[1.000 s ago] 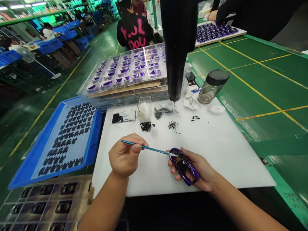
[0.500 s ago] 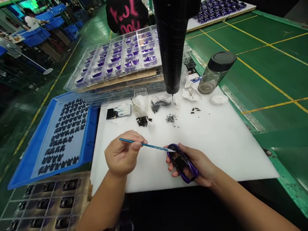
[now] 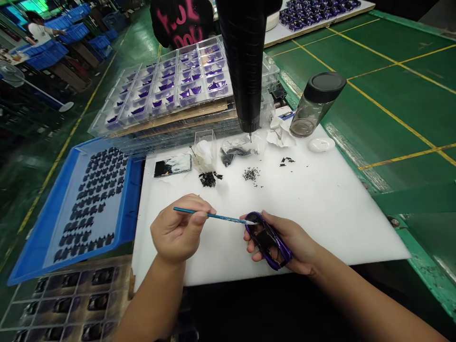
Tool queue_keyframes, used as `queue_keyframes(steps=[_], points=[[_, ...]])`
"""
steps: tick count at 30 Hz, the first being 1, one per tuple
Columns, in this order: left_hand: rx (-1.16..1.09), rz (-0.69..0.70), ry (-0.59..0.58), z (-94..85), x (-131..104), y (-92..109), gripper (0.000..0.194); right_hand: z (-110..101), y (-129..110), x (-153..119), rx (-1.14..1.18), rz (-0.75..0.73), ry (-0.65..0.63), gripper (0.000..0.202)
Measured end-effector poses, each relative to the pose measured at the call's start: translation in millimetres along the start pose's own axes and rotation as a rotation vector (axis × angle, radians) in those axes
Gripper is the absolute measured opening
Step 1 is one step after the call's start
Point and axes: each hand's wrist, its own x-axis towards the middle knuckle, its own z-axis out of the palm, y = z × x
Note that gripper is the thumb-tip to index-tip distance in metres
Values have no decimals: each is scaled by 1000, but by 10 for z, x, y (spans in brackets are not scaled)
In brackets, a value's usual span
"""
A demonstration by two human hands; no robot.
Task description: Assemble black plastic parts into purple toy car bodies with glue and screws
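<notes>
Pinched in my left hand is a thin blue brush, its whitish tip at the upper end of a purple car shell. My right hand wraps round that shell and holds it tilted, with its dark hollow side facing up. Above the hands on the white foam sheet lie a pile of small black parts, a scatter of tiny screws and a few black pieces. A black screwdriver hangs tip down over the sheet.
Stacked clear trays of purple parts stand behind the sheet. A blue bin of dark parts is at left, above another tray. A smeared black plate, a lidded jar and a white oval object are near the back. A person sits beyond.
The view has shifted slightly, so most things appear a little further left. Both hands keep their holds, and the brush tip stays at the same end of the shell.
</notes>
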Motion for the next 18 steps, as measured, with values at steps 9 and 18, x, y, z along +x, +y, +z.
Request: queue_keyframes(steps=[9,18], points=[[-10,-1,36,-36,32,18,6,-21,8,6,2,2,5,39],[-9,35,-7,23,-6,-24,4,-21,5,6,2,5,2,40]])
